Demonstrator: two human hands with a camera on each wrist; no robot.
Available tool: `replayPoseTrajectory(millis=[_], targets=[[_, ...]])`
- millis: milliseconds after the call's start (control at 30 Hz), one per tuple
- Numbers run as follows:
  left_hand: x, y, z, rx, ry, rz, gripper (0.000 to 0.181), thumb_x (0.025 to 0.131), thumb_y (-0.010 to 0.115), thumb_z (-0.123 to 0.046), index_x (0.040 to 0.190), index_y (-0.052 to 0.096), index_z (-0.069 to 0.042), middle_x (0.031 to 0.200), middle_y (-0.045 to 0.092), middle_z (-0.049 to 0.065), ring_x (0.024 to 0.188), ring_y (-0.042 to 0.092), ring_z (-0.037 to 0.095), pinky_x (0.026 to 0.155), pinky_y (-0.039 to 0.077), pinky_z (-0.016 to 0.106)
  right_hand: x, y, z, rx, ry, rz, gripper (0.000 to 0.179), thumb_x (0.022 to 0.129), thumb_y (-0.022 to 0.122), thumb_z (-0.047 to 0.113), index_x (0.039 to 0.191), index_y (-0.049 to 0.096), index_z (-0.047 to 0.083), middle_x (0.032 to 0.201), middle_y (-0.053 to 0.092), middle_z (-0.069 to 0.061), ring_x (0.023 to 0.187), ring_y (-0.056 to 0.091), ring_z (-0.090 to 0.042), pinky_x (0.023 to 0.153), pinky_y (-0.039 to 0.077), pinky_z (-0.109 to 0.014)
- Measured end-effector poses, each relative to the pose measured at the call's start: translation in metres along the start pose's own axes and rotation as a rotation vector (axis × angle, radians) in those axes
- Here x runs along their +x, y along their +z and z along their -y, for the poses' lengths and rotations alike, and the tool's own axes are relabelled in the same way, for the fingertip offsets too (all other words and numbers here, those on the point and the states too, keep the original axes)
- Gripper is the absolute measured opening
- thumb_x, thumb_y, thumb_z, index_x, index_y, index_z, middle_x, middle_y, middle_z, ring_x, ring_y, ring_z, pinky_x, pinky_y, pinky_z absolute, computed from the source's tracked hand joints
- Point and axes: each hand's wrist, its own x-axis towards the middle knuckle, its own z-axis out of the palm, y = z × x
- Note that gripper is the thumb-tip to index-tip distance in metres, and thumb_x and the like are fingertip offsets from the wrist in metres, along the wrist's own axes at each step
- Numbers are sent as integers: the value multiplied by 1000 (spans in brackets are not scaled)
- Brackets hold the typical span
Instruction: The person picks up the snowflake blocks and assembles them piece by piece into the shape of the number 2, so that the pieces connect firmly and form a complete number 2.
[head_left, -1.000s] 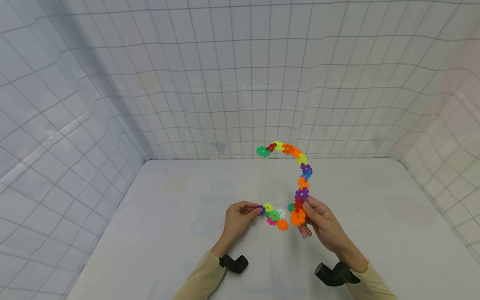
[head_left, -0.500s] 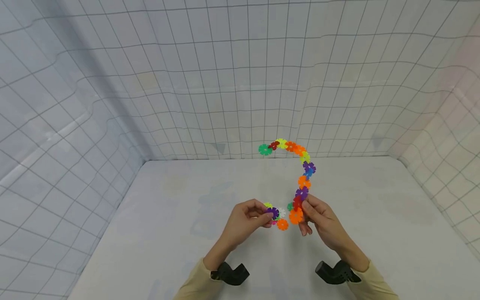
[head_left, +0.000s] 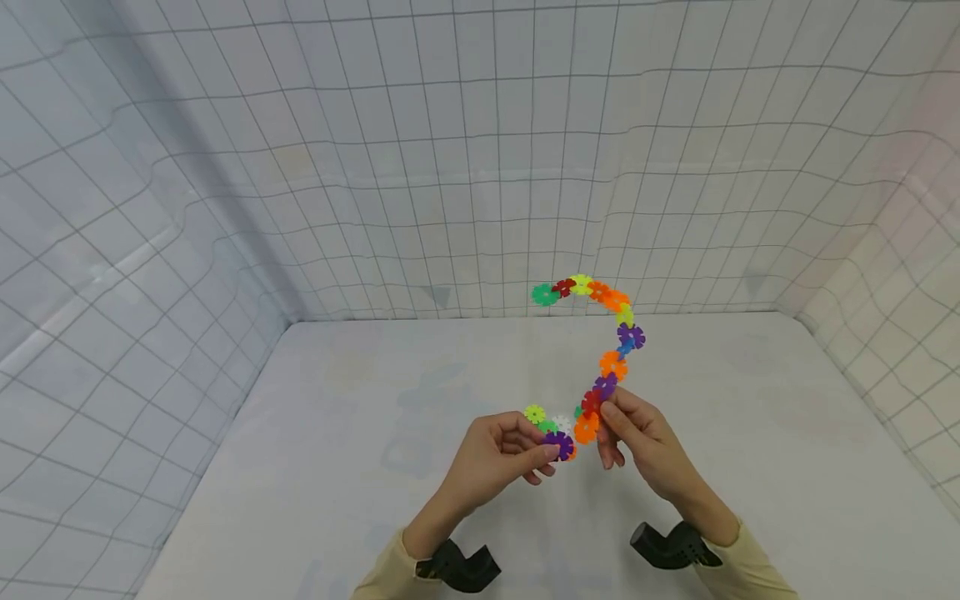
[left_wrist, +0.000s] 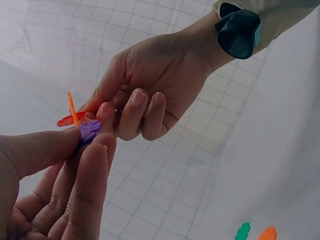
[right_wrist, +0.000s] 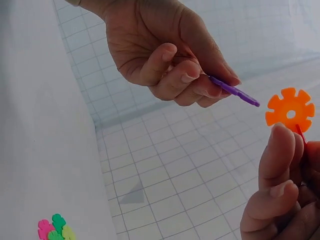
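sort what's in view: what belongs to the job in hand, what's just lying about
In the job:
right hand, holding the flower-disc chain
left hand, pinching a purple disc

Lying about, perhaps spares:
yellow disc, green disc, white disc, pink disc on the white surface

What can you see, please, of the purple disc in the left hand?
The purple disc is flat and round with a notched rim, and looks plastic. The left hand pinches it above the white surface. The right wrist view shows it nearly edge-on and tilted, apart from the orange disc by the right hand.
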Motion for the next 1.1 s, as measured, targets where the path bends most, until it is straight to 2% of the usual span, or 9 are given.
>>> replayPoseTrajectory(millis=[67,167,300,467,633,867,1100], targets=[[1,-1,7,-14,0,6,9,86,68,0,89,63,6,84,70,16,72,68,38,58,55,35,0,2,0,-21,-15,-7,17,102,34,-1,101,50,-6,67,50,-9,50,51,-21,42,42,-28],[2,-2,16,-27,-8,16,11,86,69,-2,91,63,5,85,71,15,71,69,32,57,55,35,1,4,1,-59,-36,-20,16,101,34,-5,95,49,-4,68,51,-9,50,50,-20,42,42,-29],[1,-2,18,-34,-4,29,13,86,71,-6,91,64,4,86,71,16,71,69,27,58,55,36,0,5,0,-114,-48,-40,17,100,35,-7,91,49,-3,66,52,-8,50,49,-19,41,41,-31],[0,-2,18,-44,11,41,14,86,70,-7,93,64,4,86,71,16,72,69,30,58,55,37,-1,6,-1,-175,-75,-51,20,98,37,-10,89,51,2,65,52,-7,50,47,-15,39,39,-32],[0,-1,18,-42,9,41,14,86,70,-8,93,64,4,85,71,14,72,69,29,58,55,37,-1,7,2,-254,-68,-78,20,97,40,-9,87,52,4,65,50,-5,50,48,-14,38,38,-28],[3,-1,22,-30,-4,28,15,85,71,-8,92,64,4,86,70,16,71,69,28,58,55,37,-2,12,6,-442,-41,-153,23,95,49,-6,82,53,12,65,51,0,50,51,-13,40,36,-27],[5,0,28,-14,-16,7,19,87,69,-7,100,64,6,87,70,20,71,69,25,59,55,34,-1,16,10,-597,-59,-195,24,91,55,-8,81,53,14,63,50,3,49,48,-6,41,39,-24]])
